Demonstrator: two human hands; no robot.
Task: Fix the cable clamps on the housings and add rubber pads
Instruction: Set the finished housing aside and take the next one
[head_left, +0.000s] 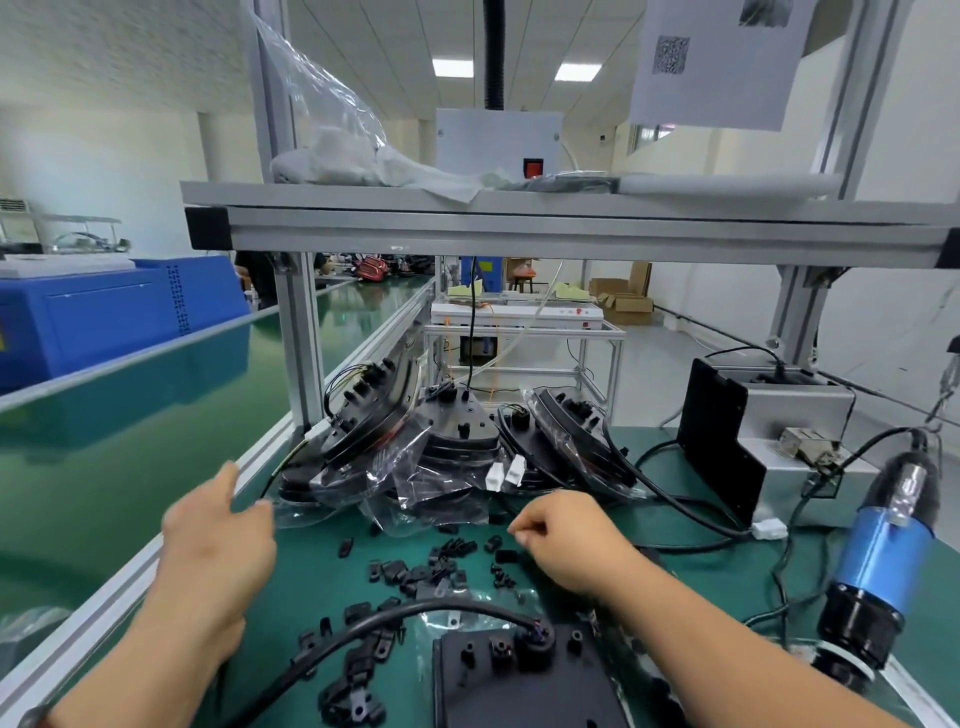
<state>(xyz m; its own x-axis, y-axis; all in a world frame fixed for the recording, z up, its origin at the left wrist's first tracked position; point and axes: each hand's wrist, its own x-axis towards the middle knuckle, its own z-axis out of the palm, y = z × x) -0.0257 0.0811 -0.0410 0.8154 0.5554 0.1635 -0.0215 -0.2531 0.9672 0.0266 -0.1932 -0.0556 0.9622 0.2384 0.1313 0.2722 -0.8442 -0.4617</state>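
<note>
A black housing (524, 680) lies at the near edge of the green mat, its thick black cable (395, 616) arcing to the left. Several small black cable clamps (415, 571) are scattered on the mat between my hands. My right hand (566, 540) hovers above the clamps with curled fingers; whether it pinches anything I cannot tell. Blurred, my left hand (218, 540) is raised at the left with fingers extended toward a stack of bagged black housings (405, 457).
A blue and black electric screwdriver (878, 561) hangs at the right. A grey box with a black panel (727, 441) stands behind it. An aluminium frame post (298, 338) rises at the left, beside a green conveyor belt (104, 441). White connectors (504, 473) dangle from the stack.
</note>
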